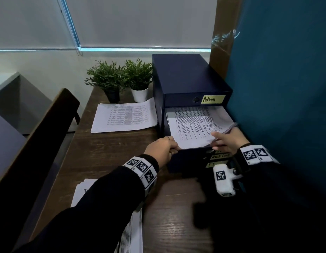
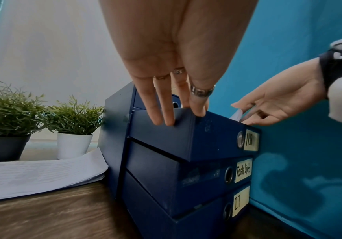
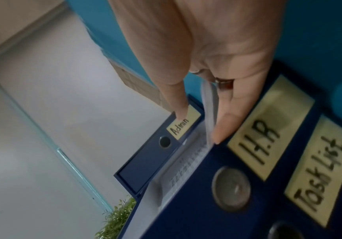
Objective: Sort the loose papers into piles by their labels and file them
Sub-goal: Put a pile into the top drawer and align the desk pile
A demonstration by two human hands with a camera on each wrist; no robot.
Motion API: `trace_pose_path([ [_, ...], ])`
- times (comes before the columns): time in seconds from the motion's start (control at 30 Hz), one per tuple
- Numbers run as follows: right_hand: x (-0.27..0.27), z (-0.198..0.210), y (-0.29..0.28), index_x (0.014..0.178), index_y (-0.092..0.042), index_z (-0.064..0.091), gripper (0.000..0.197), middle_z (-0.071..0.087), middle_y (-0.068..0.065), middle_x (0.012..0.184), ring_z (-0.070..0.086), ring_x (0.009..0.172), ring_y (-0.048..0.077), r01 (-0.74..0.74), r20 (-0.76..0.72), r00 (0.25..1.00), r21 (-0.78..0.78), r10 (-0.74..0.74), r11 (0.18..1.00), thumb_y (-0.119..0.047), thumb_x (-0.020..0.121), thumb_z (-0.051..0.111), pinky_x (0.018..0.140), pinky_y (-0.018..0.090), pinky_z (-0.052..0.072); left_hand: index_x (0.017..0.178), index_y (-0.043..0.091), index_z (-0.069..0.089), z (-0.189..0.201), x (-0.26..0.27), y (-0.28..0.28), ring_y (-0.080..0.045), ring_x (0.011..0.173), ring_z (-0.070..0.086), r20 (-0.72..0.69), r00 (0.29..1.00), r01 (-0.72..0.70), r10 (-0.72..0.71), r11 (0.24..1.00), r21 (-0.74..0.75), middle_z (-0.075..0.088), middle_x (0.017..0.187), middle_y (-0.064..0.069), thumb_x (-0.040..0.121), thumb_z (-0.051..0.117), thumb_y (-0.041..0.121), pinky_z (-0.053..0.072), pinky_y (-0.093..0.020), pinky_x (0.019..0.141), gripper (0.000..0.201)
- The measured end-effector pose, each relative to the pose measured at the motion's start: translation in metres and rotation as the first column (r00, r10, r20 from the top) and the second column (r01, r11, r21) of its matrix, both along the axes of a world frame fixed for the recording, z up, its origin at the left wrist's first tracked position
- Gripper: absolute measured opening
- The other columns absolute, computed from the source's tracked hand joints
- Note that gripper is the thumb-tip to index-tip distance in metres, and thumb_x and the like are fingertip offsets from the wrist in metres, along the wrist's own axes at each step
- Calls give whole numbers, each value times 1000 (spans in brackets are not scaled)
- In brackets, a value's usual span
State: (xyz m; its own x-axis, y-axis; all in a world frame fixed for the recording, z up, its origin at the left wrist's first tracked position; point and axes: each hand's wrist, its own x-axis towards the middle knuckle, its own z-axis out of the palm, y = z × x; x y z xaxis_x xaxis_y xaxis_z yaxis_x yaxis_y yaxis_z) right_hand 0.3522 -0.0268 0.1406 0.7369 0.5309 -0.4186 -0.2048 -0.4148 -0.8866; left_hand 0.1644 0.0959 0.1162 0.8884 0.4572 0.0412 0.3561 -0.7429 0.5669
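Presently, the printed papers (image 1: 193, 125) lie in the pulled-out H.R drawer (image 2: 217, 135) of the navy drawer unit (image 1: 184, 75), near-right corner lifted. Right hand (image 1: 226, 139) pinches that corner; left hand (image 1: 162, 148) grips the drawer's near-left corner, fingers (image 2: 161, 110) pressed together.

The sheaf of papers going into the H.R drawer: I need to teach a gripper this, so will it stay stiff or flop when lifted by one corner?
Probably floppy: the papers already curl up where the right hand pinches their corner. Likely light, being a thin sheaf. The loose sheets may fan or slide apart. The left hand holds the drawer.
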Motion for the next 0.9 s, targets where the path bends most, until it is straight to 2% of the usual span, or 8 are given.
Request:
trace_pose_path([
  [0.13,5,-6,-27,135,-2,36,47,54,18,110,59,94,32,106,347,932,11,-104,994,-4,91,50,64,33,58,105,16,69,-3,-1,0,-11,106,55,9,1000,-2,2,1000,20,60,113,4,91,55,13,28,-7,73,20],
  [0.2,0,-12,-38,131,-8,47,48,50,21,122,53,111,34,79,578,816,-96,-9,992,2,84,55,97,43,46,104,15,70,-4,-1,0,-13,104,56,19,1000,10,-9,1000,-5,60,109,3,91,56,12,34,-11,79,19],
  [0.27,-12,-18,-47,123,-8,56,48,48,17,127,46,121,29,-11,697,697,-224,168,975,6,78,62,109,30,29,101,12,70,-4,-1,0,-16,100,57,32,999,23,-22,999,-29,57,101,5,89,57,11,41,-19,84,18],
  [0.4,-25,-29,-48,110,-6,66,36,59,10,115,53,112,25,-68,727,619,-325,295,943,4,75,70,93,12,28,97,11,71,-3,0,4,-17,96,58,24,999,49,-48,998,-41,50,92,8,87,62,12,46,-29,88,14],
  [0.5,-13,-26,-40,91,-5,72,20,68,16,96,63,90,27,19,755,625,-269,199,963,-3,71,75,85,19,41,98,19,71,5,6,10,-15,100,56,-79,994,82,-79,996,28,56,95,7,85,65,22,46,-33,88,14],
  [0.63,7,-14,-22,80,-2,68,18,71,12,82,63,72,22,-47,706,650,-331,280,942,-6,67,79,72,24,48,100,26,69,19,17,21,-13,107,51,-203,977,105,-64,975,195,59,107,4,85,65,29,41,-29,83,16],
  [0.77,21,-14,2,106,-9,63,46,66,10,107,60,88,25,-55,744,597,-335,300,941,-9,64,82,85,36,50,137,21,38,25,32,40,-23,131,32,-158,986,5,47,949,314,32,142,-6,76,74,34,35,-36,103,72],
  [0.9,32,-6,28,139,-23,34,84,25,11,147,46,116,33,-31,854,402,-350,332,936,2,69,74,93,38,42,148,14,-10,33,60,64,-34,143,-10,-190,966,-71,173,889,453,-13,156,-13,65,81,38,6,-52,117,126],
])
